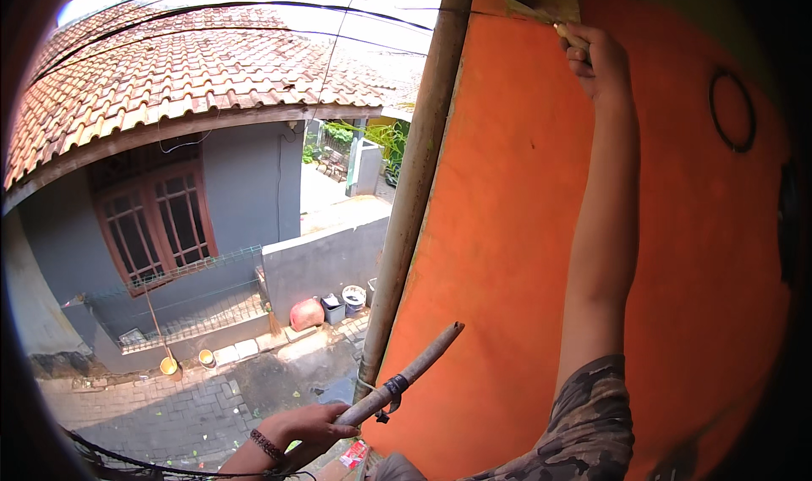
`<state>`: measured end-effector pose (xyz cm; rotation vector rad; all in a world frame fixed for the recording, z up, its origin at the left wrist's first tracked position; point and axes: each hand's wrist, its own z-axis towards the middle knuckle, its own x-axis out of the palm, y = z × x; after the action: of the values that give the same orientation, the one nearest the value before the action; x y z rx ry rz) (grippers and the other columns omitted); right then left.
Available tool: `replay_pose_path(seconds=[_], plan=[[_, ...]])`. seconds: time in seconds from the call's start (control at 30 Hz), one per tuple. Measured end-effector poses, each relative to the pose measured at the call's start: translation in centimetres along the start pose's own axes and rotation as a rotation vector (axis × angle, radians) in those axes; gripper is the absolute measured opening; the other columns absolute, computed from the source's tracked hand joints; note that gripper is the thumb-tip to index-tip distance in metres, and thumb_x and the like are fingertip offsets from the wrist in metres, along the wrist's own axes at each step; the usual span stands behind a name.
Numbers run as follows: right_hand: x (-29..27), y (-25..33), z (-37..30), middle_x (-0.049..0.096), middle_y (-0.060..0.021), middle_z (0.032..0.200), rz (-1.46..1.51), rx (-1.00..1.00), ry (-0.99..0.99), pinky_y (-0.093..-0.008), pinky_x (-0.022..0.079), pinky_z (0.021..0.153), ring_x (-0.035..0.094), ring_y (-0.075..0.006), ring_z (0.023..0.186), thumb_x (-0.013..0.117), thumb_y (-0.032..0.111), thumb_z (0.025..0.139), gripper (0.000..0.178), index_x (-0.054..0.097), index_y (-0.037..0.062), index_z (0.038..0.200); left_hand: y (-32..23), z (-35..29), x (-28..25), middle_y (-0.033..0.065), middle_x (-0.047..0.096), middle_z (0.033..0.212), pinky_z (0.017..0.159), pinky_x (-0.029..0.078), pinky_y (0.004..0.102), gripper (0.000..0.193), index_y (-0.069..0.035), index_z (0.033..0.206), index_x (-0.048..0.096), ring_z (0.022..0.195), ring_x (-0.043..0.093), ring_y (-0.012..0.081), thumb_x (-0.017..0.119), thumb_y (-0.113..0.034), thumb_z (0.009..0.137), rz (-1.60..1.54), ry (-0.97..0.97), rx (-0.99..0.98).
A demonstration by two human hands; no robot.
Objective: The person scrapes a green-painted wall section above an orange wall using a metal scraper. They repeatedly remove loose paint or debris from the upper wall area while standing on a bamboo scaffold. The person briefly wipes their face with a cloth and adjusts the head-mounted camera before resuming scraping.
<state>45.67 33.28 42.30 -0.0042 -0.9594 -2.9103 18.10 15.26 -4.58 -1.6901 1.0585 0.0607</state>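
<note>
My right hand (599, 58) is raised high against the orange wall (507, 210). Its fingers are closed round a short, light-coloured handle (562, 31); I cannot make out the tool's head against the greenish surface above it. Low down, my left hand (311, 428) grips the lower visible part of a grey-brown wooden pole (423, 364), which slants up to the right. A dark strap (394, 388) is knotted round the pole, just above that hand. Where the pole continues below the hand is hidden.
A tall weathered pipe (414, 193) runs along the wall's left edge. Beyond it lies a paved lane far below, with a tiled-roof house (186, 66), buckets (353, 296) and a red container (306, 313). Cables cross overhead. A black ring (732, 110) hangs on the wall.
</note>
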Motion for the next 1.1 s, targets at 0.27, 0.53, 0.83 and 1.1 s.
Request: replay_pose_path(seconds=[0.27, 0.53, 0.83, 1.1], plan=[[-1.8, 0.7, -0.4, 0.055, -0.0102, 0.076, -0.04, 0.039, -0.009, -0.0157, 0.024, 0.034, 0.038, -0.0019, 0.048, 0.054, 0.011, 0.084, 0.022, 0.055, -0.0083, 0.095, -1.0, -0.8, 0.5, 0.0187, 0.06, 0.109, 0.088, 0.042, 0.0394, 0.058, -0.009, 0.125, 0.048, 0.105, 0.056, 0.0313, 0.056, -0.049, 0.084, -0.004, -0.032, -0.027], [-2.9, 0.1, -0.5, 0.055, -0.0104, 0.075, -0.026, 0.015, -0.068, -0.0171, 0.025, 0.035, 0.04, -0.0033, 0.048, 0.056, 0.007, 0.081, 0.017, 0.055, -0.0062, 0.092, 0.0, -0.3, 0.9, 0.0173, 0.062, 0.101, 0.086, 0.043, 0.038, 0.064, -0.008, 0.127, 0.046, 0.097, 0.059, 0.0285, 0.056, -0.053, 0.083, 0.014, -0.047, 0.038], [-1.6, 1.3, -2.7, 0.054, -0.0103, 0.071, 0.053, -0.033, -0.131, -0.0179, 0.025, 0.036, 0.041, -0.0038, 0.049, 0.056, 0.004, 0.078, 0.014, 0.054, -0.007, 0.087, -1.0, -0.8, 0.8, 0.0169, 0.062, 0.101, 0.083, 0.044, 0.0382, 0.062, -0.006, 0.124, 0.048, 0.096, 0.059, 0.0291, 0.056, -0.052, 0.084, 0.032, -0.056, 0.018], [2.3, -1.0, 0.3, 0.053, -0.0082, 0.073, -0.027, 0.064, -0.086, -0.0183, 0.027, 0.037, 0.041, -0.0039, 0.049, 0.054, 0.01, 0.085, 0.018, 0.053, -0.0064, 0.093, -1.8, -1.7, -0.5, 0.0176, 0.062, 0.103, 0.085, 0.043, 0.0396, 0.056, -0.011, 0.123, 0.05, 0.1, 0.058, 0.0307, 0.055, -0.051, 0.084, 0.069, 0.012, -0.013]])
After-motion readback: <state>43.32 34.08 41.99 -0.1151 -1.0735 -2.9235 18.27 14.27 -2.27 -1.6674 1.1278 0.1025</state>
